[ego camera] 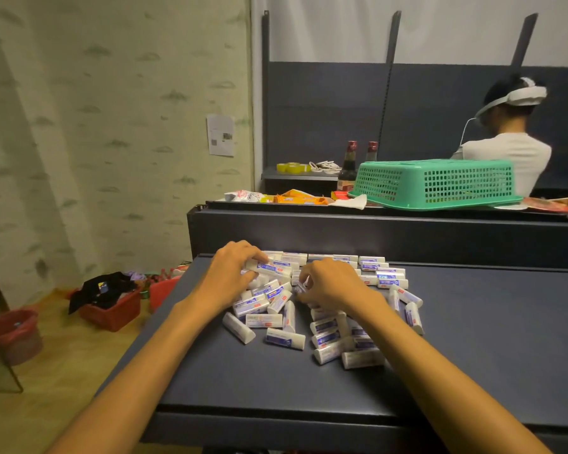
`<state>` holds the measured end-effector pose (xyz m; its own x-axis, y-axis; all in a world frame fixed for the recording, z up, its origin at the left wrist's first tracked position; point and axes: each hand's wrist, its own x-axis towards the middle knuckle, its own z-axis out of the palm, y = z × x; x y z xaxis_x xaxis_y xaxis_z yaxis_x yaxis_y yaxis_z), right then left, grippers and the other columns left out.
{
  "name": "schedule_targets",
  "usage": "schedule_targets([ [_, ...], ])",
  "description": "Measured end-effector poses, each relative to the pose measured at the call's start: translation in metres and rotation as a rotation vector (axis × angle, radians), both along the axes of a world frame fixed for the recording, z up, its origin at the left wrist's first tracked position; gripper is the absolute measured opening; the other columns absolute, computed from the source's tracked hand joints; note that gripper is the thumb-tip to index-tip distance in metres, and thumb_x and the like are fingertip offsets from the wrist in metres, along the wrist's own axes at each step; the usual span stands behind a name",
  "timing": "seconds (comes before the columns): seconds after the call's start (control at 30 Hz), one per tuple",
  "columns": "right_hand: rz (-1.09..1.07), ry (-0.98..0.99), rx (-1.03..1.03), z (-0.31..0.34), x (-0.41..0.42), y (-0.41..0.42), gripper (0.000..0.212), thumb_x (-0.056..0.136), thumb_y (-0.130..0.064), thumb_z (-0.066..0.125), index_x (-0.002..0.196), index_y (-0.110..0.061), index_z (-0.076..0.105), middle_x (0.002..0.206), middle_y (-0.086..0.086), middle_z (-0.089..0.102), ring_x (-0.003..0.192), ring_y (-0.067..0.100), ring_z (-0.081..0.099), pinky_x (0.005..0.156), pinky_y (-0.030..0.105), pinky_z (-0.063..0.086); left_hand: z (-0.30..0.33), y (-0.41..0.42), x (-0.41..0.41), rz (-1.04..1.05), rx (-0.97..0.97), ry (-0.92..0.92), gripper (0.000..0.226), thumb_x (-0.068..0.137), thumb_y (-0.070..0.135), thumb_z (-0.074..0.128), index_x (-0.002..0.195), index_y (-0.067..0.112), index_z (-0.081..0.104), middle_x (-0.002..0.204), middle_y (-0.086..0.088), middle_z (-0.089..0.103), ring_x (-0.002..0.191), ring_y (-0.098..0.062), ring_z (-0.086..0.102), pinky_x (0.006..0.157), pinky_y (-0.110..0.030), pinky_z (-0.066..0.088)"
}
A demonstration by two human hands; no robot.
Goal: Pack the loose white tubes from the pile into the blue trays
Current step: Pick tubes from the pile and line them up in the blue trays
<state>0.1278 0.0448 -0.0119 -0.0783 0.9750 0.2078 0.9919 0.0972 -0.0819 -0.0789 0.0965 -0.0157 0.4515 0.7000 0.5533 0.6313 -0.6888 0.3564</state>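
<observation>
A pile of loose white tubes (286, 339) with blue labels lies on the dark blue shelf (473, 339). Several tubes (384, 273) stand in neat rows at the back right of the pile. My left hand (233, 273) grips one white tube (269, 267) at the back left of the pile. My right hand (332, 283) sits in the middle of the pile, fingers curled round a small tube (300, 287). No blue tray is visible.
A green basket (436, 183) lies upside down on the upper shelf with snack packets (295, 198) and two dark bottles (348, 168) beside it. A person (509, 149) sits behind it. Red bins (112, 309) stand on the floor at left.
</observation>
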Motion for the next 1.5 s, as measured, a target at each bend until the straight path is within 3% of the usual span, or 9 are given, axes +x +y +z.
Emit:
schedule_targets([
  [0.2,0.044,0.213,0.032,0.009,0.008,-0.007,0.036,0.079,-0.037,0.073,0.113,-0.023,0.068,0.107,-0.004,0.07,0.084,0.012,0.061,0.071,0.027,0.048,-0.003,0.01,0.003,-0.009,-0.006,-0.015,0.027,0.08,0.007,0.074,0.1,0.024,0.069,0.104,0.007,0.064,0.09,-0.005,0.048,0.073,-0.015,0.036],
  [0.37,0.082,0.393,0.094,0.015,0.025,-0.016,0.033,0.081,-0.018,0.074,0.113,-0.015,0.069,0.107,0.0,0.068,0.086,0.01,0.06,0.073,0.021,0.049,0.003,0.011,0.008,-0.082,-0.044,-0.067,0.028,0.076,0.01,0.079,0.098,0.023,0.067,0.099,0.006,0.064,0.086,-0.008,0.058,0.075,-0.02,0.048],
  [0.53,0.118,0.531,0.1,0.015,0.042,-0.024,0.046,0.079,-0.008,0.076,0.12,-0.023,0.064,0.105,-0.004,0.065,0.088,0.01,0.063,0.076,0.021,0.055,0.004,0.008,0.018,-0.118,-0.04,-0.08,0.03,0.072,0.015,0.083,0.094,0.026,0.066,0.094,0.01,0.063,0.082,-0.005,0.059,0.075,-0.022,0.053],
  [0.8,0.116,0.655,0.184,0.017,0.062,-0.038,0.033,0.079,-0.011,0.076,0.109,-0.023,0.069,0.095,-0.008,0.069,0.082,0.007,0.063,0.069,0.013,0.05,0.009,-0.003,0.034,-0.119,0.025,-0.076,0.03,0.072,0.014,0.083,0.094,0.025,0.066,0.091,0.014,0.061,0.087,-0.009,0.056,0.078,-0.03,0.052],
  [1.3,0.034,0.688,0.267,0.013,0.069,-0.059,0.035,0.08,-0.014,0.076,0.111,-0.029,0.068,0.092,-0.017,0.064,0.078,0.005,0.059,0.065,0.011,0.048,0.011,-0.015,0.05,-0.199,-0.025,-0.105,0.03,0.073,0.016,0.082,0.093,0.027,0.062,0.092,0.011,0.062,0.082,-0.007,0.058,0.075,-0.026,0.053],
  [1.5,-0.021,0.711,0.275,0.009,0.076,-0.075,0.039,0.082,-0.015,0.075,0.117,-0.029,0.065,0.101,-0.007,0.063,0.084,0.01,0.06,0.068,0.013,0.052,0.005,-0.018,0.063,-0.243,-0.032,-0.111,0.03,0.073,0.016,0.082,0.093,0.028,0.062,0.093,0.011,0.063,0.083,-0.009,0.058,0.076,-0.029,0.054],
])
